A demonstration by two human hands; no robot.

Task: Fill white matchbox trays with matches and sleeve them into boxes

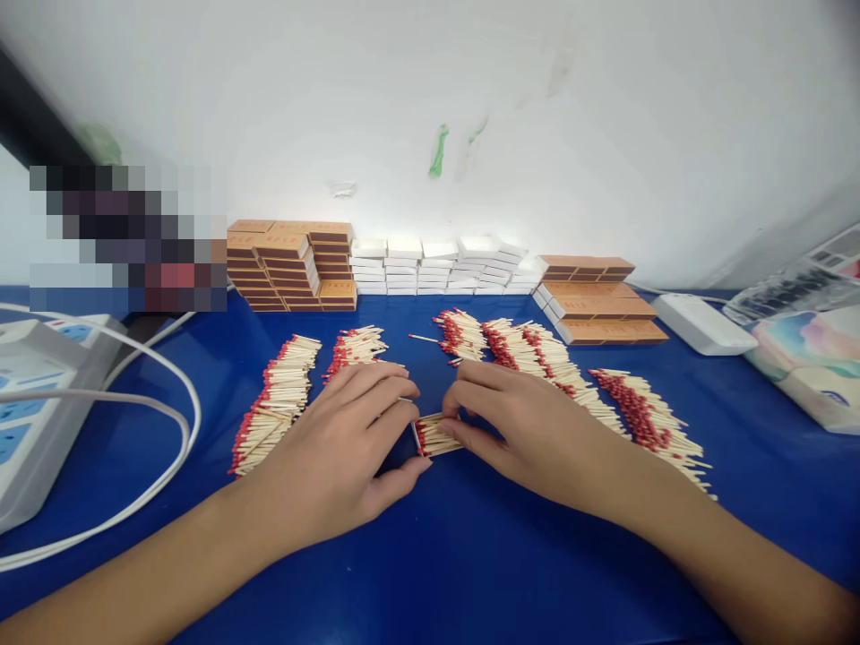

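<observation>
My left hand (342,448) and my right hand (520,421) meet at the middle of the blue table (470,555). Between their fingertips lies a small bundle of red-tipped matches (435,436), pinched from both ends and resting on the table. Loose rows of matches lie to the left (279,399) and behind my left hand (356,345). More rows of matches (530,349) run behind my right hand and off to the right (645,417).
Against the white wall stand stacked brown matchbox sleeves (288,264), white inner trays (436,267) and more brown sleeves (595,309). A white power strip (33,403) with cables (181,430) sits at left. A white box (702,324) and colourful packets (816,358) lie at right.
</observation>
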